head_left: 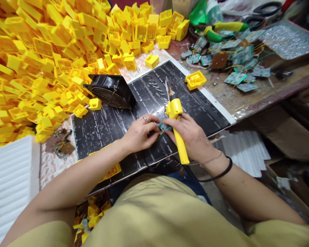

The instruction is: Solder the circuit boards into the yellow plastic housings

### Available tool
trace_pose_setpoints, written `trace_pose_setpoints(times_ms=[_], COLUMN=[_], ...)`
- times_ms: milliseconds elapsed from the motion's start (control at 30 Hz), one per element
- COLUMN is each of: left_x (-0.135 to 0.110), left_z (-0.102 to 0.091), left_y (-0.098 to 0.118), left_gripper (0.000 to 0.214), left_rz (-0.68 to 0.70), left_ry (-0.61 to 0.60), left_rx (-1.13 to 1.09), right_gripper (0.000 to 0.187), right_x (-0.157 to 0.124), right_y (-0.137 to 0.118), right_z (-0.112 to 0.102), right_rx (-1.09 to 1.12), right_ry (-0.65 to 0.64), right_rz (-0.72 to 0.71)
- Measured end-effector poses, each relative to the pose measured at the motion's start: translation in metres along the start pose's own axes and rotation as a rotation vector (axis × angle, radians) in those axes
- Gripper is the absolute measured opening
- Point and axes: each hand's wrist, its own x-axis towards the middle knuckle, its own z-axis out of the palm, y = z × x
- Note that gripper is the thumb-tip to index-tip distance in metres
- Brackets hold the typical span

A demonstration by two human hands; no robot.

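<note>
My left hand [141,133] is closed, its thumb and index finger pinching the left edge of a small green circuit board [165,127] with thin wires. My right hand [192,137] is wrapped around a yellow soldering gun [175,109], whose metal tip points away from me. The thumb of that hand also reaches the board's right side. Both hands are low over the front part of a black work mat [154,91]. Behind my left hand stands a black fan [112,92]. An open yellow plastic case [195,80] lies at the mat's right edge.
A large heap of yellow cases [67,44] covers the back left. At the right lie loose circuit boards [237,58], green-and-yellow pliers [216,32] and a tray [293,56] of small shiny parts. White foam [12,185] stands at the left. A black cable hangs by my right wrist.
</note>
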Motion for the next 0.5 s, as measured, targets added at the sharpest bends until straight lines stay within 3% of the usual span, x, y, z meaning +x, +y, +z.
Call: trace_pose_setpoints(times_ms=[100, 200, 300, 400, 500], left_x=[0.0, 0.0, -0.001, -0.003, -0.005], left_z=[0.004, 0.006, 0.006, 0.007, 0.011], left_y=[-0.006, -0.009, -0.009, -0.01, -0.012], left_gripper=[0.01, 0.01, 0.01, 0.009, 0.01], left_rz=[0.122, 0.118, 0.079, 0.024, 0.003], left_ry=[-0.01, -0.021, -0.025, -0.022, -0.003], left_rx=[-0.02, -0.053, -0.08, -0.113, -0.144], right_gripper=[0.038, 0.042, 0.034, 0.031, 0.036], right_x=[0.0, 0.001, 0.003, 0.002, -0.004], right_y=[-0.002, -0.003, -0.006, -0.013, -0.023], right_z=[0.0, -0.001, -0.008, -0.03, -0.068], right_rx=[0.014, 0.034, 0.055, 0.086, 0.104], right_ry=[-0.018, -0.008, 0.089, 0.168, 0.103], right_rz=[-0.005, -0.012, -0.012, -0.024, -0.047])
